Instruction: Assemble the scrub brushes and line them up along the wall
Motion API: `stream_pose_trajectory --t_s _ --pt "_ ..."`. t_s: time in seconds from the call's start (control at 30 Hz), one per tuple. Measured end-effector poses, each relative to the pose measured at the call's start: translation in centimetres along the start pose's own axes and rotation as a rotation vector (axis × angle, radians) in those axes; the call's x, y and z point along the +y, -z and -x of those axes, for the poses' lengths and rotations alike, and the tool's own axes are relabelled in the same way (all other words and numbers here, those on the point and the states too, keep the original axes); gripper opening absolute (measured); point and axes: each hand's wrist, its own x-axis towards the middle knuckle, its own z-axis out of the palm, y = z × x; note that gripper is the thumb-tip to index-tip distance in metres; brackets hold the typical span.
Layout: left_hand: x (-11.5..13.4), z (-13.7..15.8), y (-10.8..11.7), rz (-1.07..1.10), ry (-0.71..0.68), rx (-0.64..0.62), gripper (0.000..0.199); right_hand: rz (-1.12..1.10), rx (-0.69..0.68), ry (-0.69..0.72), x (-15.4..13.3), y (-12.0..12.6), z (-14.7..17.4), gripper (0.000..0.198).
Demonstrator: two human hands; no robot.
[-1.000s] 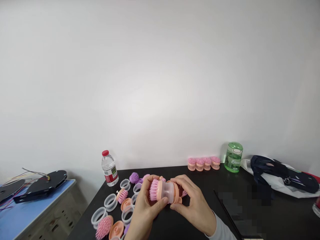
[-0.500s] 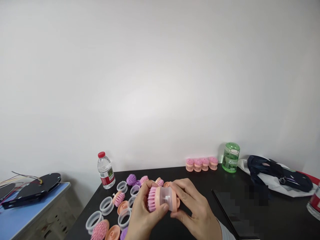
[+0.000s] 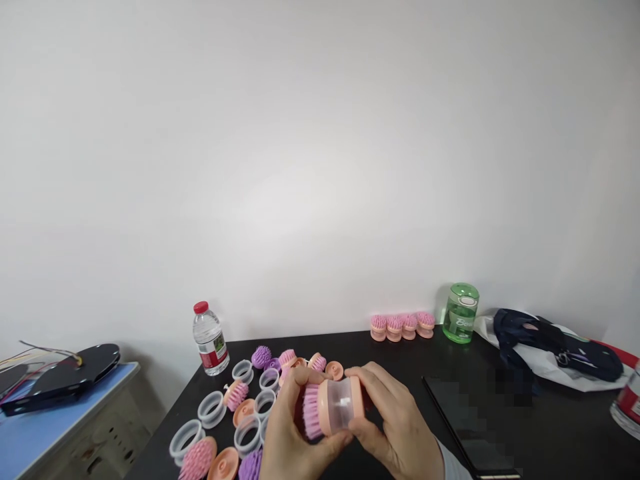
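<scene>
Between my two hands is a round scrub brush (image 3: 341,405) lying on its side, with pink bristles to the left, a clear middle ring and a peach base to the right. My left hand (image 3: 295,427) is wrapped round the bristle end, thumb below. With thumb and fingers, my right hand (image 3: 387,420) grips the peach base. Left of my hands lie loose brush parts: clear rings (image 3: 211,409), peach caps (image 3: 223,465), pink bristle heads (image 3: 199,458) and purple bristle heads (image 3: 251,465).
Several assembled pink brushes (image 3: 394,328) stand in a row near the wall, beside a green container (image 3: 461,313). A water bottle (image 3: 211,340) stands at the back left. A dark flat panel (image 3: 475,420) lies right of my hands, a dark fabric item (image 3: 555,343) behind it.
The brush has turned and shifted slightly right in my hands. Its peach base now sits square against the clear ring, where it looked tilted before.
</scene>
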Motion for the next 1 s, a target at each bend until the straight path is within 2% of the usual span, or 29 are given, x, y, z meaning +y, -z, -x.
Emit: stream_pose_trajectory --t_s 0.13,0.2,0.27,0.33,0.43,0.57,0.63,0.77,0.8,0.87,0.93,1.0 --pt "-0.5 0.6 -0.5 -0.067 -0.28 0.049 0.032 -0.13 0.009 -0.249 -0.1 -1.3 0.5 0.057" --pt "-1.0 0.8 -0.7 -0.087 -0.407 0.061 0.035 -0.288 -0.06 -0.41 0.0 -1.5 0.6 0.06" --pt "-1.3 0.9 -0.7 -0.093 -0.454 0.055 0.037 -0.434 -0.149 -0.539 0.0 -1.4 0.6 0.063" --pt "-1.3 0.9 -0.7 -0.083 -0.43 0.052 0.035 -0.511 -0.204 -0.597 0.1 -1.3 0.5 0.065" --pt "-0.7 0.8 -0.5 -0.074 -0.321 0.074 0.034 -0.465 -0.186 -0.536 -0.1 -0.9 0.2 0.065" --pt "-0.1 0.5 -0.2 -0.072 -0.063 0.056 0.043 -0.237 -0.066 -0.245 -0.6 -0.1 -0.1 0.064" --pt "-0.1 0.5 -0.1 0.035 0.065 0.005 0.041 -0.192 -0.038 -0.132 -0.8 0.4 -0.1 0.065" --pt "-0.3 0.4 -0.1 0.314 0.317 -0.108 0.048 -0.166 -0.079 0.029 -0.8 1.5 0.0 0.064" --pt "-0.3 0.4 -0.1 0.325 0.314 -0.115 0.05 -0.156 -0.075 0.042 -0.8 1.8 0.0 0.062" --pt "-0.3 0.4 -0.1 0.277 0.207 -0.093 0.056 -0.153 -0.034 0.019 -0.8 2.2 0.1 0.059" --pt "-0.4 0.5 -0.3 0.186 0.03 -0.018 0.055 -0.17 -0.009 -0.054 -0.9 2.3 0.0 0.058" --pt "-0.6 0.7 -0.6 0.101 -0.177 0.069 0.046 -0.21 -0.026 -0.156 -1.0 2.2 0.0 0.057"
